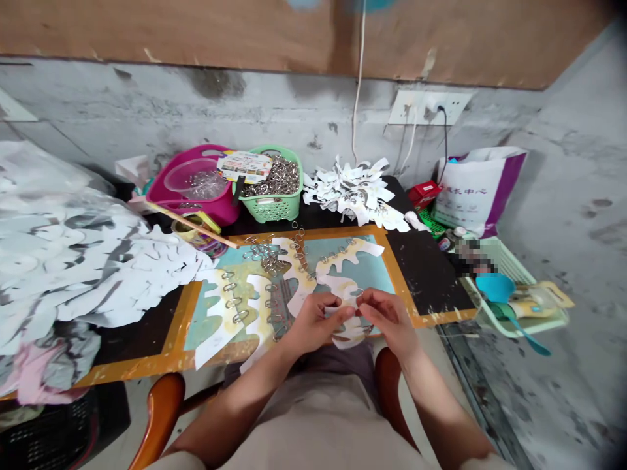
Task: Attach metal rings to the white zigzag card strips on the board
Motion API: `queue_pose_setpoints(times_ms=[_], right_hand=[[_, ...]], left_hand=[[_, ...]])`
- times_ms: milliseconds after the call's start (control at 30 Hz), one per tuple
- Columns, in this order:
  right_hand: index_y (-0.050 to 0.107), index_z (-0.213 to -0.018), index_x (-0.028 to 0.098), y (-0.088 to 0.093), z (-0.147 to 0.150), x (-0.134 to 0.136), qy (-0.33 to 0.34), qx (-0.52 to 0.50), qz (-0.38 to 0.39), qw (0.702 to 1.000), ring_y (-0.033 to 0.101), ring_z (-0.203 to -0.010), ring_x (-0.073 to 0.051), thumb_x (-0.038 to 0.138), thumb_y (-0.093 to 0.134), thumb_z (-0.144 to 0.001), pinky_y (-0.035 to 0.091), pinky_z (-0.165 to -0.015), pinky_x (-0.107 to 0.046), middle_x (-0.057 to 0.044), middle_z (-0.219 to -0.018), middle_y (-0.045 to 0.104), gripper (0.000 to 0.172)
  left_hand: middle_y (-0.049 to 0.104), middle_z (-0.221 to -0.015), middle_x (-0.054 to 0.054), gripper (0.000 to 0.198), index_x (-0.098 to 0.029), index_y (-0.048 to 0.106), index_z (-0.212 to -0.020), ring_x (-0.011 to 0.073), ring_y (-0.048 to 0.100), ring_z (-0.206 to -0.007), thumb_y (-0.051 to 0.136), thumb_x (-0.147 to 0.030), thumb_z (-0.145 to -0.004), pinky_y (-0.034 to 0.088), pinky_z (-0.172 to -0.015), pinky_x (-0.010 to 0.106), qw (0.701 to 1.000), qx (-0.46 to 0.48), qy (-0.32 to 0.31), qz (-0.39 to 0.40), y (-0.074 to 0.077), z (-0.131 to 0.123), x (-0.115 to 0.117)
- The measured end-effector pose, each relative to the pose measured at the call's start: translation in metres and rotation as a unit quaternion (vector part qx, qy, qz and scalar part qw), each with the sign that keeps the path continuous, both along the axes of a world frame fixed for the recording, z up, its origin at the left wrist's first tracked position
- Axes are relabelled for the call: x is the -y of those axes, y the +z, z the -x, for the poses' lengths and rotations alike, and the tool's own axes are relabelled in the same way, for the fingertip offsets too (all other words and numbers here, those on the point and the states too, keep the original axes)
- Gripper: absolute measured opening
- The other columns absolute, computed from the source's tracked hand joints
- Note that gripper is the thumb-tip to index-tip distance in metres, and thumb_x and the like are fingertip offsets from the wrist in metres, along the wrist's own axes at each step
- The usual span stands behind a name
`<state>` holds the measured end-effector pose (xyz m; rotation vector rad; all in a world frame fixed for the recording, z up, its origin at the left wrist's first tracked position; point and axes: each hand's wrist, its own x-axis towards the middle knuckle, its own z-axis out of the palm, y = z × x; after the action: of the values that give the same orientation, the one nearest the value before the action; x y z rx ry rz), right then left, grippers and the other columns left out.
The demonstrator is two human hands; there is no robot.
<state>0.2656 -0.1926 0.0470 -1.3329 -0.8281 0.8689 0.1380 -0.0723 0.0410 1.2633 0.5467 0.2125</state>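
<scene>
Grip closed: left hand (pixel 318 323) and right hand (pixel 389 320) meet at the fingertips, both pinching one scalloped white paper cut-out (pixel 349 329) over the near edge of the board. Whether a ring sits inside the pinch is too small to tell. Cut-out hangs in front of a flat teal-and-cream painted mat (pixel 347 261), framed by an orange-yellow painted wooden border (pixel 392 274) on a black tabletop (pixel 426 281). At 10 o'clock from the hands, two scalloped white paper strips (pixel 228 313) lie on the mat with silver metal rings along them; at 11 o'clock, loose silver split rings (pixel 264 254) lie in a tangle. Further out at 11 o'clock, a green slotted plastic basket (pixel 289 212) is heaped with more rings, just beside a magenta plastic basket (pixel 218 212) holding a clear plastic bowl (pixel 193 176). At 12 o'clock, a crumpled pile of white paper cut-outs (pixel 353 192) sits against the wall. At 9 o'clock, a much larger heap of white paper cut-outs (pixel 73 254) spreads over the table's end. At 2 o'clock, a white-and-purple woven bag (pixel 477 189) stands by a red cardboard box (pixel 424 194). At 3 o'clock, a pale green plastic tray (pixel 514 320) holds a blue plastic scoop (pixel 494 287).
</scene>
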Motion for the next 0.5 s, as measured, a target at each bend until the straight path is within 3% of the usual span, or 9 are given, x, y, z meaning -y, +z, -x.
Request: queue_pose_setpoints(times_ms=[133, 233, 367, 500], right_hand=[[0.059, -0.075, 0.017, 0.002, -0.001, -0.004, 0.023, -0.033, 0.012, 0.999, 0.045, -0.065, -0.012, 0.038, 0.068, -0.084, 0.036, -0.060, -0.024, 0.001, -0.068, 0.052, 0.024], [0.054, -0.069, 0.017, 0.002, 0.005, -0.006, -0.003, -0.041, 0.015, 0.999, 0.037, -0.058, -0.009, 0.036, 0.066, -0.087, 0.029, -0.054, -0.022, 0.004, -0.062, 0.045, 0.029], [0.049, -0.064, 0.017, 0.000, 0.019, -0.010, -0.048, -0.093, -0.006, 0.994, 0.032, -0.054, -0.008, 0.035, 0.066, -0.086, 0.024, -0.050, -0.022, 0.005, -0.057, 0.042, 0.033], [0.049, -0.064, 0.017, -0.004, 0.026, -0.012, -0.073, -0.128, -0.009, 0.989, 0.032, -0.053, -0.008, 0.035, 0.066, -0.085, 0.025, -0.050, -0.022, 0.005, -0.056, 0.042, 0.033]], left_hand=[[0.044, -0.051, -0.006, 0.045, -0.015, 0.050, -0.066, 0.0083, 0.052, -0.047, 0.076, -0.052, -0.068, 0.052, -0.045, 0.020, 1.000, 0.004, -0.028, 0.010, -0.004, 0.001, 0.000], [0.044, -0.050, -0.006, 0.045, -0.016, 0.048, -0.064, 0.0078, 0.050, -0.047, 0.075, -0.052, -0.070, 0.050, -0.044, 0.019, 1.000, 0.012, -0.026, -0.009, -0.008, 0.003, 0.001], [0.038, -0.053, -0.007, 0.045, -0.015, 0.047, -0.063, 0.0041, 0.041, -0.045, 0.075, -0.049, -0.072, 0.044, -0.044, 0.016, 0.997, 0.067, 0.004, -0.030, -0.018, 0.004, 0.006], [0.030, -0.052, -0.010, 0.046, -0.017, 0.046, -0.069, 0.0013, 0.028, -0.041, 0.075, -0.053, -0.070, 0.033, -0.038, 0.013, 0.995, 0.083, 0.028, 0.037, -0.025, 0.006, 0.009]])
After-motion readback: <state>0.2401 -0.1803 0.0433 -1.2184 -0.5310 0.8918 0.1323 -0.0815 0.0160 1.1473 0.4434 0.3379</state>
